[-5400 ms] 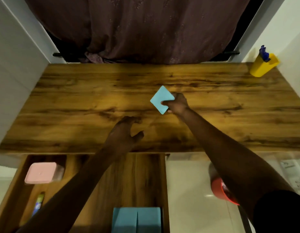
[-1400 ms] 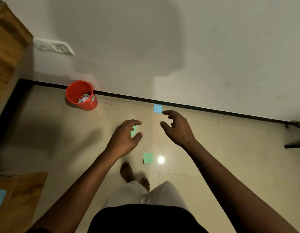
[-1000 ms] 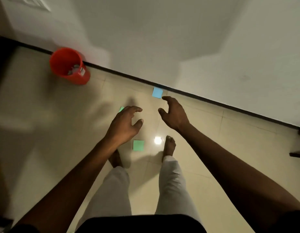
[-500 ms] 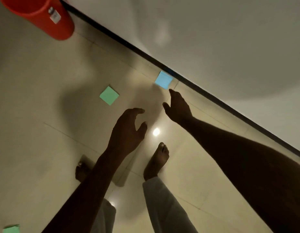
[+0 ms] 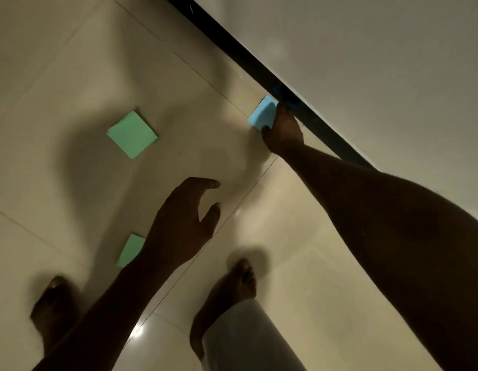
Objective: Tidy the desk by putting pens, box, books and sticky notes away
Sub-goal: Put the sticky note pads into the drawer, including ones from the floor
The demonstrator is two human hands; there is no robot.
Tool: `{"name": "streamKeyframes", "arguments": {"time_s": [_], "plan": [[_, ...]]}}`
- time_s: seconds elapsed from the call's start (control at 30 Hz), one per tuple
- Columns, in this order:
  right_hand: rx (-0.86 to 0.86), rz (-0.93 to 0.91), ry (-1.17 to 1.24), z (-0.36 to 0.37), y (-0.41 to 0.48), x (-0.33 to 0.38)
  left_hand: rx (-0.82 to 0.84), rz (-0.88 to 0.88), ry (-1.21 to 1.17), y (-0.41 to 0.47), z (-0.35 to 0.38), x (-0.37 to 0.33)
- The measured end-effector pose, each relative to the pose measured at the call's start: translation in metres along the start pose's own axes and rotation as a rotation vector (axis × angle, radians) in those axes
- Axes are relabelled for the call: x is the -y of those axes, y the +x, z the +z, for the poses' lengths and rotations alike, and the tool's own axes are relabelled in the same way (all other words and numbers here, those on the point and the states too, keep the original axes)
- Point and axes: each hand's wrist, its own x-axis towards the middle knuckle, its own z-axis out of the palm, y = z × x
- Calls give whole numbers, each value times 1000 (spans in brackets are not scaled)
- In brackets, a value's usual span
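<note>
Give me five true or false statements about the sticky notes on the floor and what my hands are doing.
1. The right hand grips the blue sticky pad beside the black skirting. True.
2. The left hand holds a green pad. False: it holds nothing, fingers spread above the floor.
3. Two green pads lie on the floor. True: the far green pad lies in the open, the near green pad partly hidden behind the left wrist.
4. The blue sticky pad lies mid-floor, far from the skirting. False: it lies right at the skirting.
5. The person wears shoes. False: the feet are bare.
</note>
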Motion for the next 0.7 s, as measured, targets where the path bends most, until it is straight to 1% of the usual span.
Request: {"name": "streamKeyframes", "arguments": {"time_s": [0.17, 0.23, 0.3, 0.4, 0.5, 0.57, 0.7], "plan": [[50, 31, -173, 22, 44, -23, 19, 17, 0, 26, 27, 40], [4, 4, -277, 29, 49, -27, 30, 16, 14, 25, 32, 55], [-38, 12, -302, 32, 53, -29, 46, 3, 38, 21, 32, 67], [-35, 54, -250, 29, 48, -25, 49, -35, 68, 14, 25, 85], [-66, 54, 5, 29, 19, -12, 49, -87, 139, 0, 10, 101], [-99, 2, 79, 33, -14, 3, 61, -117, 190, -9, -2, 115], [-48, -119, 169, 48, -91, 45, 110, -75, 303, -31, -18, 149]]}}
